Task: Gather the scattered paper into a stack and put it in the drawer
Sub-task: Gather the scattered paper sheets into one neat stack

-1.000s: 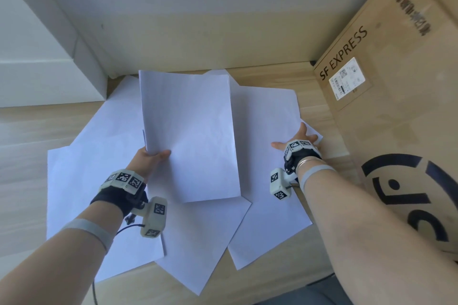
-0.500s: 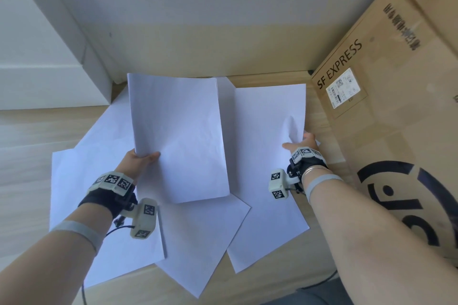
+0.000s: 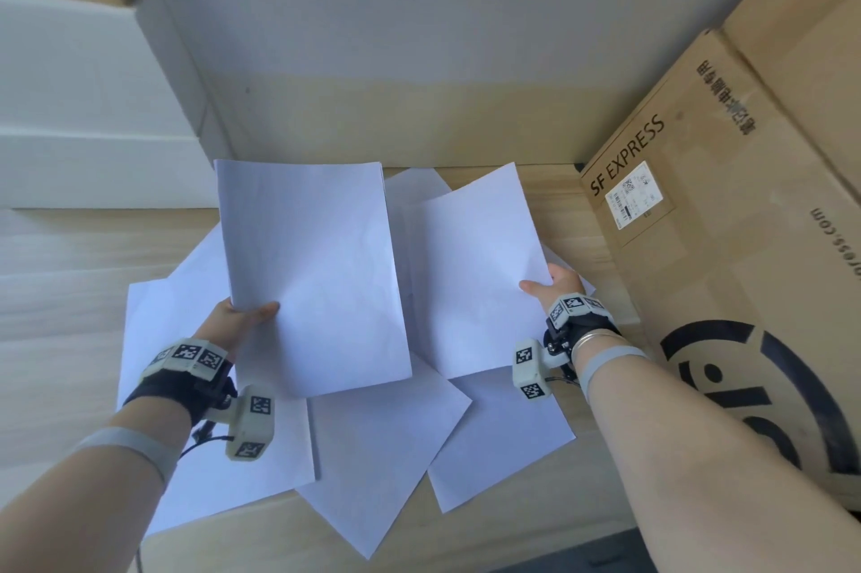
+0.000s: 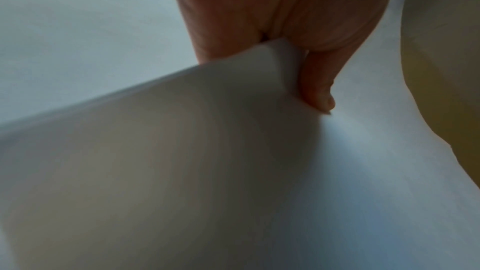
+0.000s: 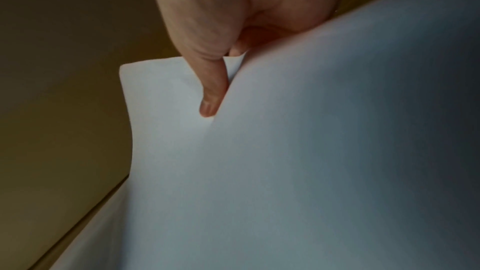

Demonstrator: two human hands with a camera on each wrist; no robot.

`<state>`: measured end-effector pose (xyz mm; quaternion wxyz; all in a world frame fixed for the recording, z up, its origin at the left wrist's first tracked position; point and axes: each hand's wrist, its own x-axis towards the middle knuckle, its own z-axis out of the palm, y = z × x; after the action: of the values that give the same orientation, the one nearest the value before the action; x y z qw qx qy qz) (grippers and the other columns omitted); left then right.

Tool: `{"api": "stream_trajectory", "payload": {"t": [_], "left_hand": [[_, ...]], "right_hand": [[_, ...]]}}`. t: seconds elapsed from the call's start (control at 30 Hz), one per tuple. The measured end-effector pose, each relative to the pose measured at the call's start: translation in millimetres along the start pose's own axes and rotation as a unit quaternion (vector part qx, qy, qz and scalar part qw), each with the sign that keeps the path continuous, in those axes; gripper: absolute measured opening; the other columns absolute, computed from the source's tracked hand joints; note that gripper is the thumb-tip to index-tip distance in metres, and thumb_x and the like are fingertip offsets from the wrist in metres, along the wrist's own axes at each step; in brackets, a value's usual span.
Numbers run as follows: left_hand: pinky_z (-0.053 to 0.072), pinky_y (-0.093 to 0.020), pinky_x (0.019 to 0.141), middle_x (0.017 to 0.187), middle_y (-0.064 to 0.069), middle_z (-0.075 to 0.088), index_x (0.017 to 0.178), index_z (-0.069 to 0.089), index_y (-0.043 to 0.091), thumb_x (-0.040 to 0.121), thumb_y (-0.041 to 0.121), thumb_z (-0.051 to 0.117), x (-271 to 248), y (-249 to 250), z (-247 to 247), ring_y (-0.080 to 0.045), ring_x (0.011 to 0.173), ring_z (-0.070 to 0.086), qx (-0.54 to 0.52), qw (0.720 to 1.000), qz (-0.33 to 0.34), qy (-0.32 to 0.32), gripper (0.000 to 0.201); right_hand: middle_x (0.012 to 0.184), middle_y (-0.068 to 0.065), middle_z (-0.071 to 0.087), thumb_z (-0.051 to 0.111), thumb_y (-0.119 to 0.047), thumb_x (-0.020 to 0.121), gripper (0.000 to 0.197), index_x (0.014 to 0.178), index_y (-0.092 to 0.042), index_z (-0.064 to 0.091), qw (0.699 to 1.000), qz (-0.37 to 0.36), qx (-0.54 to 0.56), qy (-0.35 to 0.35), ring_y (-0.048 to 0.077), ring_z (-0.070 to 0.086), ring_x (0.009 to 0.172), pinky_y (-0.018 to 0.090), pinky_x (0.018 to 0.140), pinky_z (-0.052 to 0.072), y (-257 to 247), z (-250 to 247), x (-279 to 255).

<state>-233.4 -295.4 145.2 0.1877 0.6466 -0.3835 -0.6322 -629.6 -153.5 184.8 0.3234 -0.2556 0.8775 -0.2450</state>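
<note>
left hand (image 3: 237,321): raised, thumb on top, pinching the near left edge of a sheet (image 3: 312,274) | right hand (image 3: 556,288): raised, thumb on top, pinching the right edge of another sheet (image 3: 475,274) | both forearms bare, reaching forward, well apart

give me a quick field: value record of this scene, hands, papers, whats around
left hand: left hand pinches the lower edge of a lifted white paper sheaf
right hand: right hand pinches the edge of a second lifted white paper sheet
loose paper: several white sheets lie overlapping on the light wooden desk
right side: brown cardboard box printed SF EXPRESS
left side: white cabinet
drawer: not visible
stack: not yet gathered
</note>
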Motion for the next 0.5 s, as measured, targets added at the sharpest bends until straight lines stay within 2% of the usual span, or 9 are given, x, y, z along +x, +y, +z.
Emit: {"api": "stream_trajectory", "payload": {"t": [0.13, 0.2, 0.27, 0.37, 0.5], "left_hand": [[0.041, -0.057, 0.101, 0.122, -0.026, 0.059, 0.124, 0.054, -0.003, 0.083, 0.016, 0.067, -2.4, -10.8, -9.8, -0.045, 0.113, 0.056, -0.009, 1.0, -0.002, -0.001, 0.047], [0.041, -0.057, 0.101, 0.12, -0.024, 0.06, 0.124, 0.053, -0.003, 0.083, 0.015, 0.066, -4.4, -18.0, -13.1, -0.042, 0.11, 0.057, -0.01, 1.0, -0.005, 0.001, 0.047], [0.041, -0.057, 0.101, 0.117, -0.024, 0.06, 0.124, 0.052, -0.005, 0.084, 0.013, 0.065, -6.1, -26.7, -17.1, -0.041, 0.108, 0.057, -0.013, 1.0, -0.014, 0.007, 0.045], [0.042, -0.059, 0.099, 0.119, -0.028, 0.06, 0.122, 0.054, -0.003, 0.083, 0.015, 0.067, -6.0, -43.9, -24.2, -0.044, 0.108, 0.058, -0.008, 0.999, -0.03, 0.017, 0.045], [0.042, -0.06, 0.098, 0.119, -0.028, 0.061, 0.12, 0.056, 0.001, 0.079, 0.022, 0.071, 1.1, -66.8, -31.1, -0.046, 0.108, 0.058, -0.001, 0.999, -0.043, 0.021, 0.048]], "right_hand": [[0.144, 0.011, 0.045, 0.066, -0.019, 0.086, 0.062, 0.14, -0.004, 0.04, 0.997, 0.012, -0.044, -0.059, 0.029, 0.044, 0.132, 0.038, 0.109, 0.037, 0.4, 4.6, -8.0], [0.148, 0.011, 0.039, 0.063, -0.018, 0.089, 0.064, 0.143, -0.003, 0.034, 0.995, 0.007, -0.065, -0.069, 0.029, 0.038, 0.137, 0.036, 0.111, 0.032, 0.8, 13.6, -14.5], [0.145, 0.011, 0.044, 0.062, -0.017, 0.089, 0.057, 0.14, -0.002, 0.04, 0.992, -0.003, -0.08, -0.093, 0.028, 0.042, 0.134, 0.035, 0.108, 0.035, 2.0, 26.4, -19.5], [0.129, 0.014, 0.06, 0.059, -0.014, 0.091, 0.036, 0.125, -0.004, 0.056, 0.986, -0.023, -0.09, -0.137, 0.029, 0.058, 0.117, 0.034, 0.097, 0.044, 2.1, 47.1, -27.7], [0.127, 0.01, 0.062, 0.059, -0.02, 0.091, 0.036, 0.125, -0.009, 0.056, 0.977, -0.044, -0.094, -0.188, 0.027, 0.059, 0.114, 0.028, 0.092, 0.043, -6.2, 74.0, -39.3]]}}
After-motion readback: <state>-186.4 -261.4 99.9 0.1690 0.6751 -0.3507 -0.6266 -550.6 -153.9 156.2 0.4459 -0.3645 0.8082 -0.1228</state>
